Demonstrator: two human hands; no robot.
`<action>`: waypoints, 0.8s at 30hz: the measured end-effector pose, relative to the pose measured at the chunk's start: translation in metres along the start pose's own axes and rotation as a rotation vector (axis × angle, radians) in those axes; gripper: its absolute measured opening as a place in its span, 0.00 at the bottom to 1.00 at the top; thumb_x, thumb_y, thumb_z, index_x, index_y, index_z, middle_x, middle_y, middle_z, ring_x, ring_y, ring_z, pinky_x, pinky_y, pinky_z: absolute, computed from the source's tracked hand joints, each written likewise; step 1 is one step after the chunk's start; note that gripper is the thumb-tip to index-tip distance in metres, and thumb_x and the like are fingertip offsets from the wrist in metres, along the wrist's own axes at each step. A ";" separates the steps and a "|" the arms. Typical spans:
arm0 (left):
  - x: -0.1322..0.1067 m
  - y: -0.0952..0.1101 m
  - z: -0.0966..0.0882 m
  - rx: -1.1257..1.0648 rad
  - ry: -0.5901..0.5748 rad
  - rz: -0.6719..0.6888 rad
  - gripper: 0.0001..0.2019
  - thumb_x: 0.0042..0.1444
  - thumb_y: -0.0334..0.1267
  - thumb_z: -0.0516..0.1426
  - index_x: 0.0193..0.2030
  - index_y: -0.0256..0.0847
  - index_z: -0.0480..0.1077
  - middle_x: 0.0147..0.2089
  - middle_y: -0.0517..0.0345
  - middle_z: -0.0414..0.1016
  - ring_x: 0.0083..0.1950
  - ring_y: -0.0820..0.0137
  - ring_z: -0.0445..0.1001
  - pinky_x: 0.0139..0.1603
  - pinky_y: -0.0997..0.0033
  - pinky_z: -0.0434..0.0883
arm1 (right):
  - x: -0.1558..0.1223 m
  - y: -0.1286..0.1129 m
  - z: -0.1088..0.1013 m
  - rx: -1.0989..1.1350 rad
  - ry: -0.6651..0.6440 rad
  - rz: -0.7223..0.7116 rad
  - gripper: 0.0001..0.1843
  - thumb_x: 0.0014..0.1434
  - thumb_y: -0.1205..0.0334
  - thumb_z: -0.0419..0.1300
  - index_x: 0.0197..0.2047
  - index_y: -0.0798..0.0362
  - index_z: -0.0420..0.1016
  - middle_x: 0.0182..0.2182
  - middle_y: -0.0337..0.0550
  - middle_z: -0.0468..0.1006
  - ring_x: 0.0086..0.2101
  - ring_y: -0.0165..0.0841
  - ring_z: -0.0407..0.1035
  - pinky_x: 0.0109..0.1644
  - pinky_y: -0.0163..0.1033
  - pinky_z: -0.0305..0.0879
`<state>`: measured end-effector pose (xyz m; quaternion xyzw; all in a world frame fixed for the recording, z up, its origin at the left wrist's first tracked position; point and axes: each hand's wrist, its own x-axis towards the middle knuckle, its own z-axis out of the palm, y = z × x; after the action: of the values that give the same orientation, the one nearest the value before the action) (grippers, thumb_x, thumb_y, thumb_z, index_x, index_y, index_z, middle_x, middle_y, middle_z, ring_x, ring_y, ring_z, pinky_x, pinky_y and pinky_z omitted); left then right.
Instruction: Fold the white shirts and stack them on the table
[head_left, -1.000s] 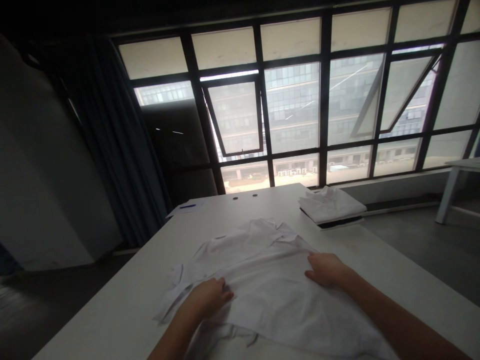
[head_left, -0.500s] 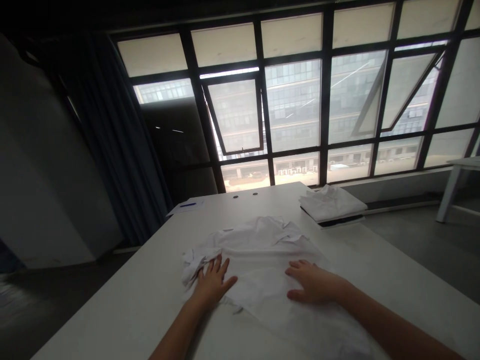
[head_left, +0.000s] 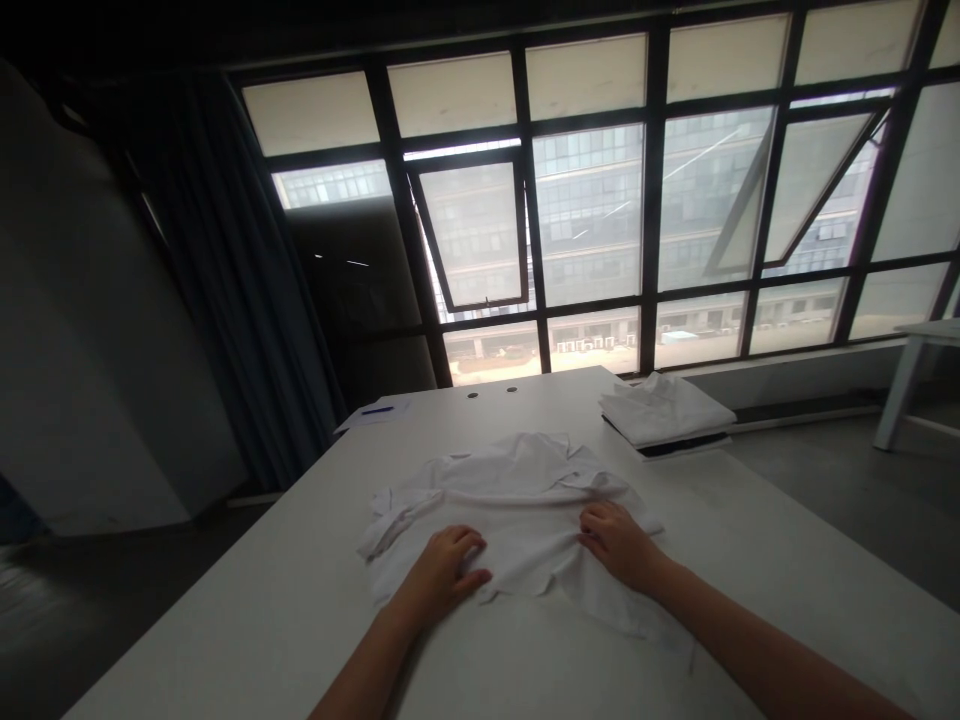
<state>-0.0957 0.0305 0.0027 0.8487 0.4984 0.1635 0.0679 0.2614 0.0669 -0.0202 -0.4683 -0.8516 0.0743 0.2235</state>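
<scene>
A crumpled white shirt (head_left: 517, 520) lies spread on the white table (head_left: 315, 590) in front of me, its near edge wavy and its left side bunched in folds. On its near left part rests my left hand (head_left: 446, 570), fingers curved and the thumb apart from them. My right hand (head_left: 615, 540) is on the right part of the cloth, with fingers bent and the thumb close beneath them, gripping the fabric. Part of the cloth trails towards me below the right wrist, slightly blurred.
A folded stack of white clothes (head_left: 667, 410), with a dark layer low in it, sits at the table's right edge. Paper with a blue pen (head_left: 377, 410) lies at the far left corner. Windows (head_left: 585, 220) and a dark curtain (head_left: 232, 290) stand beyond.
My left hand has moved right and curled from spread fingers. My right hand has shifted slightly forward and closed on the cloth. The shirt's near part has been drawn up away from me.
</scene>
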 end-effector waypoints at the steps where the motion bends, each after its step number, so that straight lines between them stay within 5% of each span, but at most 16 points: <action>1: 0.001 0.000 -0.002 -0.003 -0.014 0.000 0.17 0.58 0.53 0.60 0.49 0.47 0.74 0.54 0.51 0.74 0.55 0.59 0.71 0.58 0.61 0.65 | 0.000 -0.002 -0.005 0.026 0.027 -0.034 0.13 0.67 0.54 0.52 0.39 0.50 0.75 0.44 0.48 0.77 0.47 0.42 0.69 0.57 0.50 0.60; 5: 0.007 -0.001 -0.012 0.045 -0.040 0.004 0.13 0.65 0.48 0.54 0.39 0.43 0.75 0.45 0.50 0.76 0.50 0.60 0.72 0.54 0.64 0.65 | 0.003 -0.015 -0.027 0.207 0.073 -0.124 0.15 0.69 0.53 0.50 0.37 0.50 0.74 0.42 0.47 0.76 0.43 0.38 0.69 0.51 0.42 0.64; 9: 0.007 0.007 -0.023 -0.001 -0.069 -0.004 0.14 0.65 0.50 0.53 0.46 0.45 0.74 0.47 0.51 0.75 0.47 0.61 0.73 0.51 0.65 0.67 | 0.008 -0.026 -0.048 0.307 0.020 -0.120 0.16 0.69 0.52 0.51 0.36 0.50 0.74 0.37 0.44 0.77 0.38 0.35 0.70 0.44 0.39 0.64; 14: 0.003 0.023 -0.021 -0.068 -0.198 0.041 0.42 0.42 0.59 0.69 0.63 0.50 0.66 0.64 0.49 0.66 0.60 0.52 0.68 0.61 0.58 0.64 | 0.008 -0.029 -0.055 0.243 -0.059 -0.031 0.16 0.67 0.50 0.52 0.36 0.51 0.74 0.34 0.43 0.77 0.35 0.36 0.70 0.42 0.39 0.63; 20: 0.008 0.037 -0.012 -0.027 -0.190 0.026 0.12 0.56 0.42 0.61 0.47 0.49 0.75 0.60 0.54 0.71 0.60 0.58 0.68 0.61 0.62 0.64 | 0.001 -0.029 -0.058 0.192 -0.179 0.034 0.15 0.64 0.48 0.55 0.44 0.50 0.72 0.38 0.44 0.77 0.37 0.36 0.70 0.42 0.39 0.62; 24: 0.009 0.050 -0.028 -0.112 -0.138 0.010 0.09 0.60 0.41 0.56 0.44 0.46 0.76 0.59 0.53 0.72 0.58 0.60 0.70 0.60 0.63 0.65 | 0.001 -0.031 -0.078 0.191 -0.190 0.086 0.17 0.64 0.45 0.55 0.44 0.49 0.72 0.34 0.41 0.77 0.34 0.35 0.69 0.37 0.38 0.61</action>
<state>-0.0605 0.0120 0.0448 0.8553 0.4784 0.1323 0.1487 0.2725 0.0436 0.0602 -0.4717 -0.8372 0.2085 0.1821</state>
